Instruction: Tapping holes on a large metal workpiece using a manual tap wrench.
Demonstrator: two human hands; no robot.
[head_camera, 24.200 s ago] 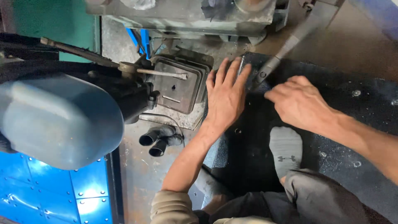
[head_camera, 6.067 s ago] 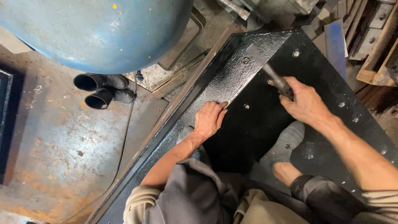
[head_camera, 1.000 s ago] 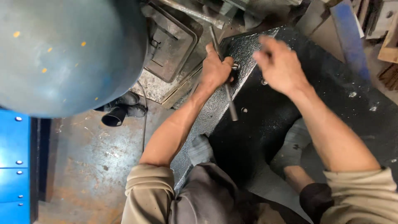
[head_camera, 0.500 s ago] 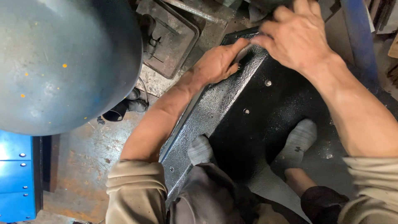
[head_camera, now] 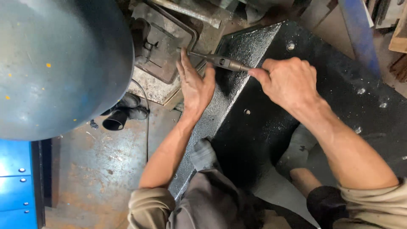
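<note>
We see a big grey-blue rounded tank (head_camera: pixel 55 63) filling the upper left of the frame, and a black painted metal plate (head_camera: pixel 271 127) running from the top centre down to the lower middle. Our left hand (head_camera: pixel 196 82) lies flat on the plate's upper edge, fingers spread and gripping nothing. Our right hand (head_camera: pixel 288 80), right of centre, has its fingers clenched around a slim metal hand tool (head_camera: pixel 220 62), whose tip points left past the left hand's fingertips.
</note>
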